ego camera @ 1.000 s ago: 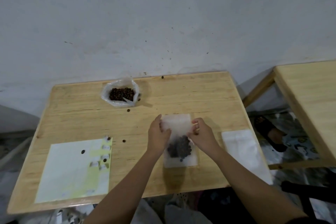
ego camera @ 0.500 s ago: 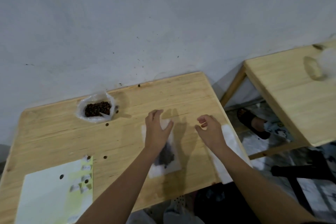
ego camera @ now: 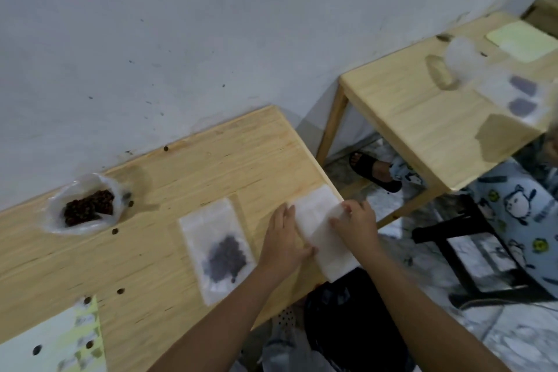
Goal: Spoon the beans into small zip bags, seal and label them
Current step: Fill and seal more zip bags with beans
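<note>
A filled zip bag (ego camera: 217, 248) with dark beans in its lower half lies flat on the wooden table (ego camera: 187, 178), free of both hands. To its right, at the table's right edge, lies a stack of empty zip bags (ego camera: 324, 238). My left hand (ego camera: 283, 238) rests with straight fingers against the stack's left side. My right hand (ego camera: 357, 226) sits on the stack with bent fingers and pinches the top bag near its far edge. An open plastic bag of beans (ego camera: 87, 211) stands at the far left by the wall.
A label sheet (ego camera: 51, 344) lies at the near left corner, with loose beans (ego camera: 120, 291) scattered around it. A second wooden table (ego camera: 422, 118) at the right holds filled bags (ego camera: 519, 96) and a yellow-green sheet (ego camera: 525, 39). A seated person's leg (ego camera: 513, 214) and sandalled foot are beside it.
My left hand has come off the filled bag and both hands have moved right onto the stack of empty bags. The view has swung to the right.
</note>
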